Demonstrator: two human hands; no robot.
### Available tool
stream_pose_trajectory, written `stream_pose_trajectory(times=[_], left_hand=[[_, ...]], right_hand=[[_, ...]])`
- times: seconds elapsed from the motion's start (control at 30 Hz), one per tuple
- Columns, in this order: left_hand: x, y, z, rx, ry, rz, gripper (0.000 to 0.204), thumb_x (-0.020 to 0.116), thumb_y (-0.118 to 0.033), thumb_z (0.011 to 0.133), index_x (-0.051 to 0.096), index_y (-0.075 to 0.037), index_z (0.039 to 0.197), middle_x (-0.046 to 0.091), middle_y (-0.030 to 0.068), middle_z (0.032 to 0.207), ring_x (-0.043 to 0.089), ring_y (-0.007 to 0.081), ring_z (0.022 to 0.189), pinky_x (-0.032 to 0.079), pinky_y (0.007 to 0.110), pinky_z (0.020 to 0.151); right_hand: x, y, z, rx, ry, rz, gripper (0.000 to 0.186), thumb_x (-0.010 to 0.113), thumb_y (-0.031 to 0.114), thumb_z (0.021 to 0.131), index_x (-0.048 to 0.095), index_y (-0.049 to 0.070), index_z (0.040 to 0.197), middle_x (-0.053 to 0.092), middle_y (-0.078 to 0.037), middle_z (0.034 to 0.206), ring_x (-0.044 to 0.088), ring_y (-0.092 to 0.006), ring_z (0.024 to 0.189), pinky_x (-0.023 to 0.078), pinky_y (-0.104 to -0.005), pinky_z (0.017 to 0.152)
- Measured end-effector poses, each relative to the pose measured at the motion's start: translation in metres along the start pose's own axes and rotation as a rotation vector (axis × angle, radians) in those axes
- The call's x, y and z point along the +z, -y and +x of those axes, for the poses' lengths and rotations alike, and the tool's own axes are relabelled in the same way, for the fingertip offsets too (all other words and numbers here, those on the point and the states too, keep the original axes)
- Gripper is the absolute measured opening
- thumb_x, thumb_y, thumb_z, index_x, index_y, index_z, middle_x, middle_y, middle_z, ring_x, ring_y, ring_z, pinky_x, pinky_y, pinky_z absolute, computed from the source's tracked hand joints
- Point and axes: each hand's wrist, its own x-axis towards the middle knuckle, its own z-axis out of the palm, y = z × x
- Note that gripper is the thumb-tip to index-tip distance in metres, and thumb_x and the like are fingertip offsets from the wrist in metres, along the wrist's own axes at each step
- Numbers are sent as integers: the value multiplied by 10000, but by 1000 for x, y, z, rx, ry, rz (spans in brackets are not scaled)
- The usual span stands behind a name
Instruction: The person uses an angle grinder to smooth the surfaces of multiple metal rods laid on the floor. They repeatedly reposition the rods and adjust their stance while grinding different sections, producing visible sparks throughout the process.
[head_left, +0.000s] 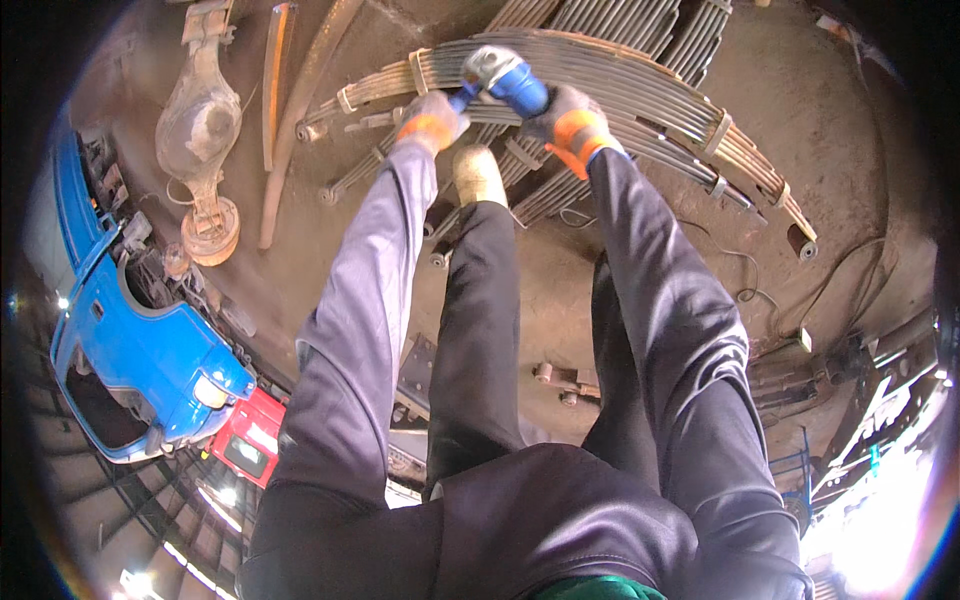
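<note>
Both hands wear grey work gloves with orange cuffs and are closed around a blue power tool (515, 82) with a grey metal head. The left hand (432, 120) grips a slim blue side handle sticking out from the tool, and the right hand (570, 122) wraps the blue body just behind the head. The tool sits between the two hands, pressed down on the top of a curved stack of steel leaf springs (640, 75) that arcs across the dusty floor (560, 300). Metal clamps band the leaves together at several places along the arc. More spring stacks lie behind and under it, running up toward the upper edge of the view.

A tan boot (478, 175) stands just below the hands, touching the near edge of the springs, and dark trouser legs rise from there toward the camera. A thin cable (745, 265) snakes over the floor to the right. To the left lie a rusty axle housing (200, 130) and long curved bars beside it. Farther left stands a blue vehicle cab (140, 340), with a red part (250, 435) just beside it.
</note>
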Motion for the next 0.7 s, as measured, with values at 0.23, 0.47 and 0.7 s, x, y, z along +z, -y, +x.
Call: stream_pose_trajectory(times=[0.23, 0.47, 0.7], left_hand=[[-24, -69, 5, 1, 39, -36, 410, 789, -352, 791, 783, -84, 1101, 735, 203, 1197, 698, 379, 1153, 556, 451, 979], [-30, -43, 22, 36, 35, 89, 445, 768, -368, 796, 769, -44, 1101, 737, 242, 1162, 706, 383, 1136, 559, 455, 966], [-24, -68, 49, 82, 58, 126, 418, 758, -351, 806, 770, -80, 1125, 741, 216, 1176, 708, 371, 1139, 547, 469, 974]], right_hand=[[-57, -17, 2, 34, -13, -12, 486, 832, 328, 629, 779, 138, 1073, 773, -79, 857, 751, -226, 808, 574, -351, 813], [-43, -3, -5, 65, -12, 57, 546, 849, 343, 620, 778, 135, 1120, 788, -118, 970, 757, -279, 930, 569, -375, 877], [-58, -17, -3, 40, -71, 43, 524, 835, 373, 632, 776, 89, 1068, 782, -118, 905, 755, -260, 837, 573, -380, 818]])
